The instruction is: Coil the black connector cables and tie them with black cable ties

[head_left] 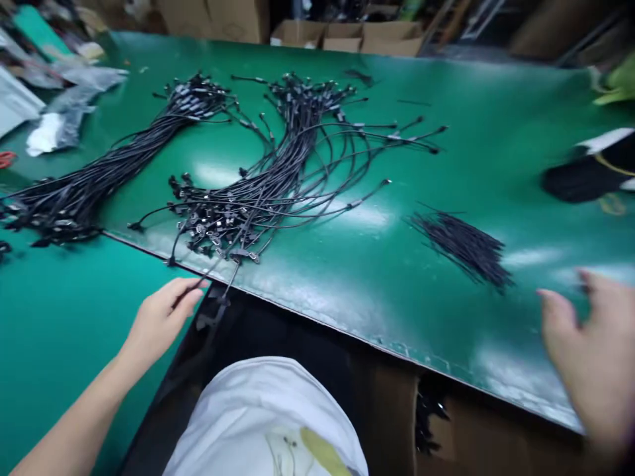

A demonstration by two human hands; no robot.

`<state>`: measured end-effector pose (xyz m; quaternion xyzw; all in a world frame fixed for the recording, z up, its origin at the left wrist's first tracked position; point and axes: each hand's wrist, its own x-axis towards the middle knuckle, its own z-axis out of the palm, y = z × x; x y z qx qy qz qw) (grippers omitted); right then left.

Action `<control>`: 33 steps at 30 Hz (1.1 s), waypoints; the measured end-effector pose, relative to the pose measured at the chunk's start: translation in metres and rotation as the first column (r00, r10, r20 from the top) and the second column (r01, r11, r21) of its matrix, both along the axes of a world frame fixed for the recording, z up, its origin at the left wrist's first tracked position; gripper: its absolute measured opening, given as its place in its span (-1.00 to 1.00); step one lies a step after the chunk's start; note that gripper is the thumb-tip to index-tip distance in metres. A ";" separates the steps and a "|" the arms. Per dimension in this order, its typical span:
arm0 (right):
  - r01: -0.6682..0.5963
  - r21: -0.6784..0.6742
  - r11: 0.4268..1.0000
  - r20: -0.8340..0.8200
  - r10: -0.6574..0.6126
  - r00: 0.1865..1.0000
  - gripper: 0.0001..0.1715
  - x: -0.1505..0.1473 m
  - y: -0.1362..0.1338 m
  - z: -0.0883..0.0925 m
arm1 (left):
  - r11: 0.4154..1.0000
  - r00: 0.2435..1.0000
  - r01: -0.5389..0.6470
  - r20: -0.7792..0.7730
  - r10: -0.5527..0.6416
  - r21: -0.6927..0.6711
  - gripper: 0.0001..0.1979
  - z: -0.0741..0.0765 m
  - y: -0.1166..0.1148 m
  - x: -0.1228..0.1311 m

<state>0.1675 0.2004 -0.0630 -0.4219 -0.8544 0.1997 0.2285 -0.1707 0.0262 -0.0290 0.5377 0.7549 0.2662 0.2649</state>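
My left hand (166, 311) is at the near table edge, its thumb and fingers closed on the end of a black cable (211, 270). That cable runs up to a loose pile of black cables (292, 165) with connectors at both ends. To the right, my right hand (590, 337) hovers over the green table, smeared by motion. Its thumb and a finger are apart, with nothing seen between them. Nearest to it lies a bundle of thin black ties (461, 248).
Another bunch of black cables (119, 158) lies at the left. Plastic bags (69, 106) sit at the far left, and a dark roll-like object (575, 178) at the right. Cardboard boxes (342, 36) stand behind the green table (496, 132). An open carton (461, 423) is below its edge.
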 end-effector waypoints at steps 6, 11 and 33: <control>-0.305 0.087 0.948 -0.006 0.307 0.952 -0.54 -0.066 -0.049 0.040 | 0.879 0.776 0.473 0.500 -0.384 -0.059 -0.69 0.042 -0.028 0.054; -0.222 0.192 0.956 0.269 0.167 0.949 -0.60 -0.112 0.014 0.028 | 0.934 0.907 0.356 0.237 -0.349 0.014 -0.71 0.037 -0.038 0.021; -0.090 0.301 0.949 0.690 -0.152 0.708 -0.68 -0.053 0.095 0.012 | 0.980 0.950 0.197 -0.245 -0.195 -0.017 -0.73 -0.022 0.165 -0.111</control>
